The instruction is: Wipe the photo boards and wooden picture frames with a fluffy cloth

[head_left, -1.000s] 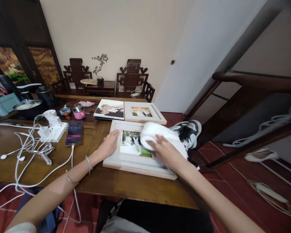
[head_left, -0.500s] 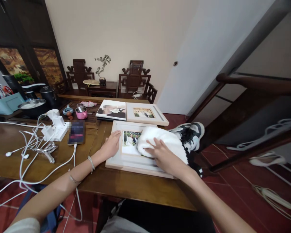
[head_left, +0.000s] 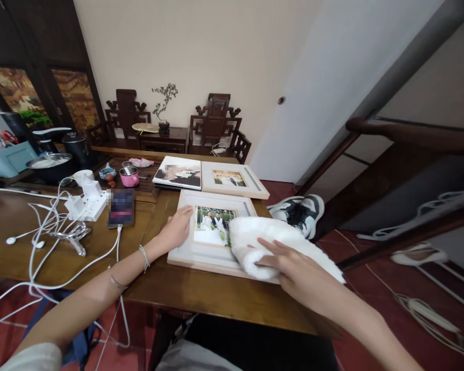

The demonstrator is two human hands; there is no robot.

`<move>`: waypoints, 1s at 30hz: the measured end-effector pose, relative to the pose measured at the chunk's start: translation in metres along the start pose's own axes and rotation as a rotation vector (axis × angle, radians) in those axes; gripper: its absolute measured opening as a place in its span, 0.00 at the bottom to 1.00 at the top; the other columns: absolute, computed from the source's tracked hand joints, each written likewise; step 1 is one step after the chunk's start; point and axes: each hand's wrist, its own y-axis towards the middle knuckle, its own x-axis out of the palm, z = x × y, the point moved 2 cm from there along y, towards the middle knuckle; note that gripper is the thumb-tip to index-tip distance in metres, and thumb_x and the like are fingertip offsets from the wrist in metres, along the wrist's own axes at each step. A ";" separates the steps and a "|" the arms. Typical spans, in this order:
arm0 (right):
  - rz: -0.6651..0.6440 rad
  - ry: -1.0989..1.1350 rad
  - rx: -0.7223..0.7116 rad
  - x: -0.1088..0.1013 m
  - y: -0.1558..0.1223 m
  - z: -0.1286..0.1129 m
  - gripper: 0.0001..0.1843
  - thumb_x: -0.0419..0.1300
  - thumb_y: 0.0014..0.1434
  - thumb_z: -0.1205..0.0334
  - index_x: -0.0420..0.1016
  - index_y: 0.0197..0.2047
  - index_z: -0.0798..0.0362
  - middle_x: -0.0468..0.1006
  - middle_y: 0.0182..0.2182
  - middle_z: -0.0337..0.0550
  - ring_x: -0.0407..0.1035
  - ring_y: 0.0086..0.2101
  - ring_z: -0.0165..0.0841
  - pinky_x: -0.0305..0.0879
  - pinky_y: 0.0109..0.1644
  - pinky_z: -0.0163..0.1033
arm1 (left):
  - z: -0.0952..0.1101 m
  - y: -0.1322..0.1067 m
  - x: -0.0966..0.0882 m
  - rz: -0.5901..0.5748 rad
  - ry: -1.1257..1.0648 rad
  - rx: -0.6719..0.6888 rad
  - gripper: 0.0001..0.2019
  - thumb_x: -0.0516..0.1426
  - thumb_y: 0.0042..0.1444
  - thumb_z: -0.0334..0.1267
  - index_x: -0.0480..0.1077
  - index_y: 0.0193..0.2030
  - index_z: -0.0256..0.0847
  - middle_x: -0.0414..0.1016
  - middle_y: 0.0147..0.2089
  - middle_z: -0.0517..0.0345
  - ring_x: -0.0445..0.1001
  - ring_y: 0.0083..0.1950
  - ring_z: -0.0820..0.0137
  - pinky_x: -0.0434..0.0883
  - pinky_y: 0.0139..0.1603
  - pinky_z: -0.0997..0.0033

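Observation:
A light wooden picture frame (head_left: 201,252) with a wedding photo lies flat on the brown table (head_left: 201,296) in front of me. My left hand (head_left: 177,230) rests flat on the frame's left border, fingers stretched out. My right hand (head_left: 294,265) presses down on a fluffy white cloth (head_left: 255,239) that covers the frame's near right corner; the fingers lie extended on the cloth.
Behind the frame lie a second framed photo (head_left: 234,179) and a photo album (head_left: 178,172). A phone (head_left: 120,207), a white power strip (head_left: 85,203), tangled white cables and earphones (head_left: 34,242) sit at left. A pink cup (head_left: 128,176) stands farther back. A sneaker (head_left: 299,211) lies past the table's right edge.
My right hand has dragged the white cloth from over the photo toward me, down to the frame's near right corner. The photo now shows fully. My left hand has stayed put.

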 end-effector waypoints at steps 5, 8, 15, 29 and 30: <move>0.053 0.041 -0.088 0.003 0.006 -0.029 0.36 0.47 0.44 0.84 0.78 0.52 0.56 0.71 0.59 0.53 0.55 0.64 0.45 0.58 0.65 0.53 | 0.001 0.001 0.000 0.016 -0.011 -0.012 0.22 0.45 0.62 0.28 0.64 0.62 0.33 0.62 0.67 0.41 0.58 0.69 0.60 0.58 0.69 0.48; 0.149 0.122 -0.210 0.006 0.031 -0.073 0.34 0.49 0.43 0.83 0.78 0.52 0.59 0.68 0.61 0.52 0.53 0.64 0.48 0.53 0.67 0.54 | 0.000 0.002 -0.001 0.006 -0.017 -0.007 0.22 0.45 0.62 0.29 0.64 0.62 0.34 0.62 0.67 0.41 0.59 0.69 0.60 0.59 0.69 0.49; 0.170 0.051 -0.183 0.011 0.029 -0.073 0.34 0.50 0.42 0.83 0.79 0.51 0.58 0.69 0.60 0.52 0.56 0.63 0.49 0.55 0.67 0.52 | 0.003 0.001 -0.002 0.002 0.005 -0.001 0.22 0.44 0.63 0.29 0.64 0.62 0.34 0.62 0.67 0.42 0.59 0.69 0.61 0.58 0.69 0.51; 0.312 -0.043 0.107 0.017 0.074 0.057 0.29 0.48 0.49 0.79 0.80 0.49 0.57 0.68 0.61 0.56 0.61 0.61 0.44 0.56 0.65 0.52 | 0.014 -0.001 -0.013 -0.113 0.074 -0.031 0.22 0.44 0.62 0.28 0.63 0.61 0.37 0.60 0.68 0.41 0.58 0.70 0.57 0.65 0.64 0.52; 0.324 -0.054 0.110 0.014 0.087 0.059 0.29 0.48 0.49 0.79 0.79 0.50 0.57 0.70 0.59 0.56 0.61 0.61 0.44 0.56 0.64 0.52 | 0.014 0.000 -0.013 -0.102 0.077 -0.020 0.22 0.44 0.62 0.28 0.63 0.61 0.37 0.60 0.67 0.41 0.58 0.69 0.58 0.64 0.65 0.52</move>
